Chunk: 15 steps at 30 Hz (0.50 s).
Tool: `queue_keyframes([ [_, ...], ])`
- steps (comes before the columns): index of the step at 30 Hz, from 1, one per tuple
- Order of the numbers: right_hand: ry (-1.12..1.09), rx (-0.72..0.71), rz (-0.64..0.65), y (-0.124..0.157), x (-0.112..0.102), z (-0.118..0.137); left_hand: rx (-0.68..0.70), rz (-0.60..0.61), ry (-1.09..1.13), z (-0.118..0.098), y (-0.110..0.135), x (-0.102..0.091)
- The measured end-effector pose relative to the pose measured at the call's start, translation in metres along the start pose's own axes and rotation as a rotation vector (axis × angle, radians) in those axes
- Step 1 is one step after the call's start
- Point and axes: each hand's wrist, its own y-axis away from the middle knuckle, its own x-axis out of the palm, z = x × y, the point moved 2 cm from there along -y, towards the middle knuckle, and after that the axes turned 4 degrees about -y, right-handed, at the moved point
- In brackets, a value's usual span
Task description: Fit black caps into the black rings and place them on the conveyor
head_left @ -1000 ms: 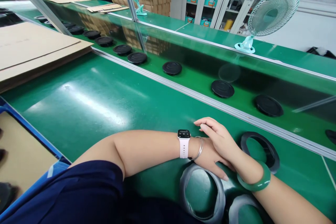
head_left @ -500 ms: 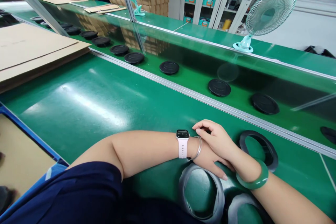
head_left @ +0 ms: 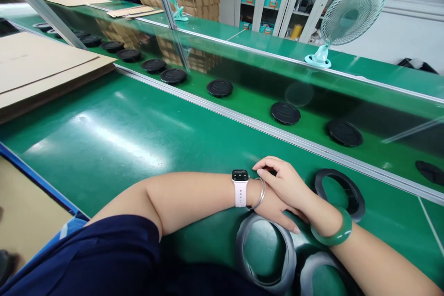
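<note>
A person's bare left hand (head_left: pixel 275 210) lies flat on a green belt-topped desk (head_left: pixel 104 157), the bare right hand (head_left: pixel 282 182) folded loosely over it, neither pinching anything. Round black rubber rings (head_left: pixel 242 252) sit just beside them; black discs (head_left: pixel 285 113) line the belt beyond an aluminium rail (head_left: pixel 243 119).
</note>
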Motion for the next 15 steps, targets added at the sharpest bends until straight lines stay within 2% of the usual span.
queue_keyframes([
  [15, 0.038, -0.031, 0.011, -0.0005, -0.0003, 0.0010, 0.020, -0.060, 0.032, 0.0057, -0.0004, 0.0053],
])
